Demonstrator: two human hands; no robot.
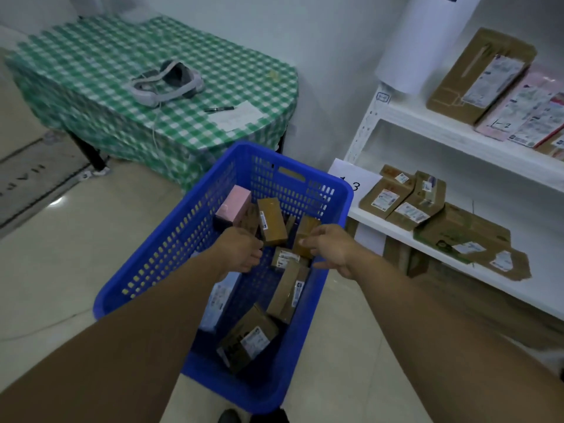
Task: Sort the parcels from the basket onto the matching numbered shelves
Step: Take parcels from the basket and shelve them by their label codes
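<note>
Now I am at the pick: both hands are down in the basket point(183, 227), which stands on the floor just beside the shelves point(396, 227). My left hand point(241, 251) hangs over the middle of the pile, fingers loosely bent downward and holding nothing. My right hand point(332, 248) reaches in from the other side, fingers fairly straight and a little spread. Their tips are at the edge of a brown box point(308, 232); whether they touch it I cannot tell. Between my hands stands a taller box point(271, 221), and just below it lies a small parcel point(285, 257) with its label up. Several parcels are left in the basket, so I judge the sorting is far from done. Next I need to close on one parcel, lift it clear of the others and turn its label toward me, since the numbers are too blurred to read from here. Then I must match it against the sign point(355, 184) marked 1-3 by the shelves, or against the level above.
</note>
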